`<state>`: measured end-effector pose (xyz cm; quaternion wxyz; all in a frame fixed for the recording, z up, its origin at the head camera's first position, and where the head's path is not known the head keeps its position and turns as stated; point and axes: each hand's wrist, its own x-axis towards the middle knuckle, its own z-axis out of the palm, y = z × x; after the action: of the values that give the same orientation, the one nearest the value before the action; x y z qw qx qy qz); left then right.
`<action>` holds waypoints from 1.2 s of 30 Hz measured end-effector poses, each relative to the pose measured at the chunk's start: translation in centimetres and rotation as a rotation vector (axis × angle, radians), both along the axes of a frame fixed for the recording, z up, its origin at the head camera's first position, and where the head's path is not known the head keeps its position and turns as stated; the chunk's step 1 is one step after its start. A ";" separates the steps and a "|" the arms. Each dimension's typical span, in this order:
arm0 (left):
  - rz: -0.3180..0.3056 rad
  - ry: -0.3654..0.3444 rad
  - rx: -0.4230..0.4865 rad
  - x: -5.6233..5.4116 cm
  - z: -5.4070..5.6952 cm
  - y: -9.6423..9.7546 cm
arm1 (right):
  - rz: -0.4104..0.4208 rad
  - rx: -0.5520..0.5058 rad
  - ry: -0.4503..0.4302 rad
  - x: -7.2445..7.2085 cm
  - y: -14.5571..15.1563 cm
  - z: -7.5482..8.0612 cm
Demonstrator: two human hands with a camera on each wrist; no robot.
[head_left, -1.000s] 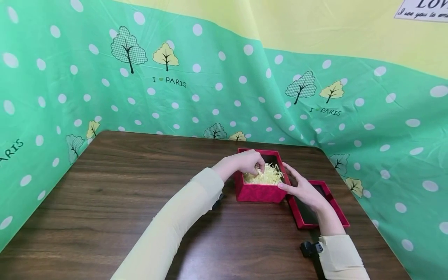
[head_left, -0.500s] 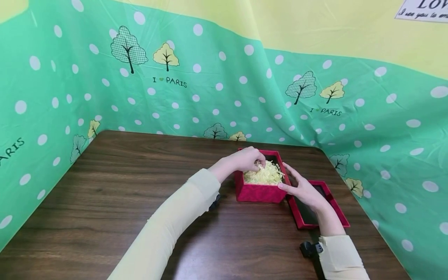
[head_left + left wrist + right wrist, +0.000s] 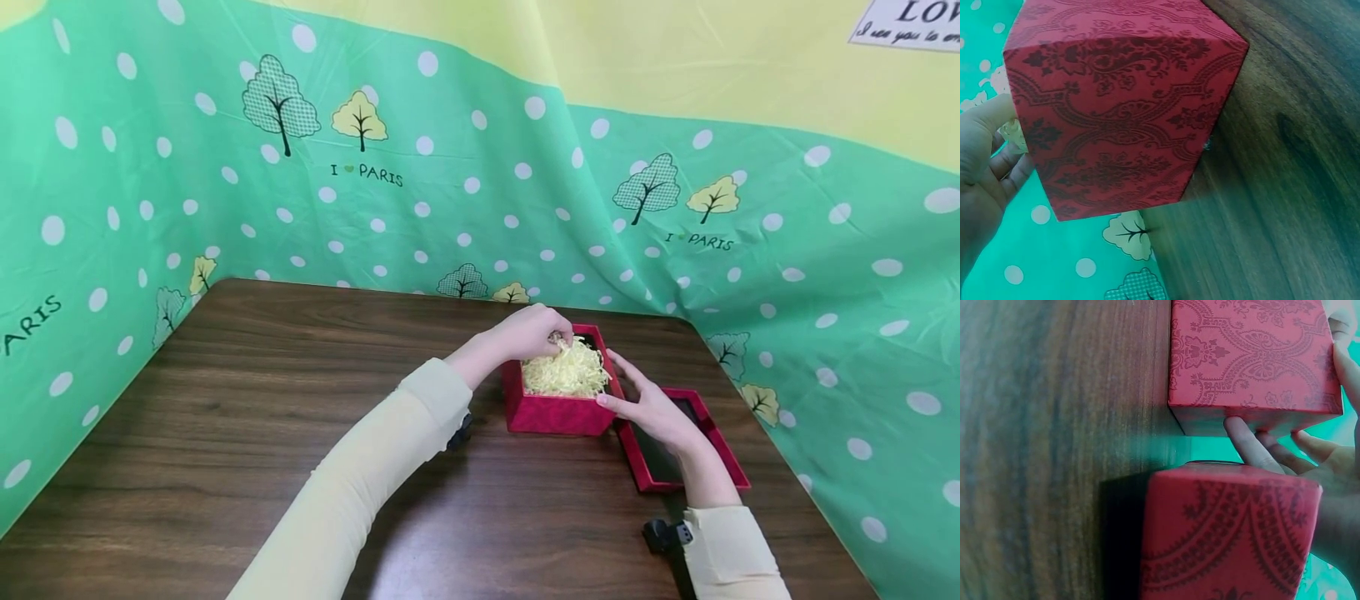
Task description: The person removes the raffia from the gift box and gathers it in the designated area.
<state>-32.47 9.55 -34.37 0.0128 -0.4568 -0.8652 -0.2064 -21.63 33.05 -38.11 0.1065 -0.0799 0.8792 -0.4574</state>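
My left hand (image 3: pixel 534 331) pinches some pale yellow shredded paper over the open red box (image 3: pixel 558 415). In the left wrist view, a bit of this paper (image 3: pixel 1013 134) shows between thumb and fingers beside the box's patterned wall (image 3: pixel 1116 131). More shredded paper (image 3: pixel 567 372) fills the box, heaped near the rim. My right hand (image 3: pixel 654 410) steadies the box from the right, thumb at the near corner of the rim. Its fingertips touch the side wall in the right wrist view, where the fingers (image 3: pixel 1250 445) look fairly straight.
A red lid with a dark inside (image 3: pixel 651 450) lies right of the box, partly under my right forearm. The brown wooden table (image 3: pixel 225 433) reaches back to a green dotted curtain (image 3: pixel 420 192). A small black device (image 3: pixel 660 533) sits at my right cuff.
My left hand has risen slightly and shifted a little right and away, drawing up the shredded paper, which now stands fluffier and higher. My right hand and the box have stayed in place.
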 end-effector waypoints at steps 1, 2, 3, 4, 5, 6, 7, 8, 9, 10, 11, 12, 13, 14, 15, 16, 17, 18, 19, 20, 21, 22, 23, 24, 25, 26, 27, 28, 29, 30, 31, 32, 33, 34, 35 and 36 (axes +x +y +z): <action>0.005 0.003 0.004 0.0 0.1 0.0 | 0.000 0.000 0.002 0.0 0.0 0.0; 0.009 0.008 0.007 0.0 0.2 0.0 | 0.002 -0.001 0.002 0.0 0.0 0.0; 0.012 0.014 0.010 0.1 0.3 0.0 | 0.004 -0.003 0.003 0.0 0.0 0.0; 0.018 0.019 0.013 0.1 0.4 0.0 | 0.005 -0.003 0.004 0.0 0.0 0.0; 0.023 0.022 0.015 0.1 0.5 0.0 | 0.005 -0.004 0.006 0.0 0.0 0.0; 0.027 0.030 0.019 0.1 0.6 0.0 | 0.006 -0.004 0.007 0.0 0.0 0.0; 0.030 0.039 0.022 0.2 0.7 0.0 | 0.007 -0.005 0.008 0.0 0.0 0.0; 0.033 0.046 0.026 0.2 0.9 0.0 | 0.008 -0.006 0.009 0.0 0.0 0.0; 0.035 0.054 0.033 0.2 1.0 0.0 | 0.008 -0.005 0.010 0.0 0.0 0.0; 0.037 0.064 0.038 0.3 1.2 0.0 | 0.008 -0.004 0.011 0.0 -0.1 0.0; 0.039 0.074 0.043 0.3 1.3 -0.1 | 0.008 -0.004 0.012 0.0 -0.1 0.0; 0.038 0.087 0.047 0.4 1.5 -0.1 | 0.008 -0.006 0.012 0.0 -0.1 0.0; 0.038 0.095 0.051 0.4 1.6 -0.1 | 0.008 -0.006 0.012 -0.1 -0.1 0.0; 0.039 0.101 0.053 0.4 1.8 -0.1 | 0.007 -0.006 0.013 -0.1 -0.2 0.0; 0.039 0.107 0.055 0.5 1.9 -0.1 | 0.007 -0.007 0.013 -0.1 -0.2 0.0; 0.040 0.112 0.054 0.5 2.0 -0.1 | 0.008 -0.006 0.014 -0.1 -0.2 0.0; 0.040 0.113 0.055 0.5 2.1 -0.1 | 0.009 -0.008 0.015 -0.1 -0.2 0.0; 0.039 0.116 0.057 0.5 2.2 -0.1 | 0.010 -0.008 0.015 -0.1 -0.2 0.0; 0.039 0.112 0.061 0.5 2.3 -0.1 | 0.012 -0.009 0.017 -0.1 -0.3 0.0; 0.039 0.108 0.065 0.5 2.5 -0.1 | 0.014 -0.012 0.018 -0.1 -0.3 0.0; 0.038 0.106 0.068 0.5 2.6 -0.2 | 0.015 -0.013 0.020 -0.2 -0.3 0.0; 0.038 0.105 0.070 0.6 2.8 -0.2 | 0.015 -0.013 0.021 -0.2 -0.3 -0.1; 0.036 0.100 0.073 0.6 2.9 -0.2 | 0.013 -0.011 0.022 -0.2 -0.3 -0.1; 0.036 0.095 0.073 0.6 3.1 -0.2 | 0.011 -0.008 0.023 -0.2 -0.3 -0.1; 0.036 0.096 0.073 0.7 3.2 -0.2 | 0.009 -0.012 0.020 -0.3 -0.3 -0.1; 0.034 0.098 0.074 0.7 3.4 -0.2 | 0.007 -0.016 0.017 -0.3 -0.3 -0.2; 0.035 0.100 0.075 0.7 3.6 -0.3 | 0.005 -0.021 0.013 -0.3 -0.3 -0.2; 0.037 0.103 0.076 0.7 3.7 -0.3 | 0.006 -0.027 0.009 -0.3 -0.3 -0.2; 0.039 0.106 0.077 0.8 3.9 -0.3 | 0.005 -0.031 0.006 -0.3 -0.3 -0.3; 0.041 0.110 0.078 0.8 4.1 -0.3 | 0.006 -0.037 0.003 -0.3 -0.3 -0.3; 0.043 0.117 0.079 0.8 4.3 -0.3 | 0.007 -0.044 -0.001 -0.4 -0.3 -0.3; 0.045 0.114 0.078 0.9 4.4 -0.3 | 0.007 -0.042 -0.002 -0.4 -0.3 -0.3; 0.047 0.113 0.077 0.9 4.6 -0.3 | 0.006 -0.036 -0.002 -0.3 -0.3 -0.3; 0.048 0.114 0.076 1.0 4.8 -0.3 | 0.004 -0.027 -0.001 -0.3 -0.2 -0.3; 0.048 0.113 0.075 1.1 5.0 -0.3 | 0.000 -0.017 -0.001 -0.3 -0.2 -0.3; 0.050 0.112 0.073 1.1 5.2 -0.4 | -0.004 -0.007 -0.003 -0.3 -0.1 -0.3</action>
<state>-31.32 9.19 -29.18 0.0831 -0.4451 -0.8662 -0.2115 -21.90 32.95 -38.44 0.1065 -0.0780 0.8776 -0.4609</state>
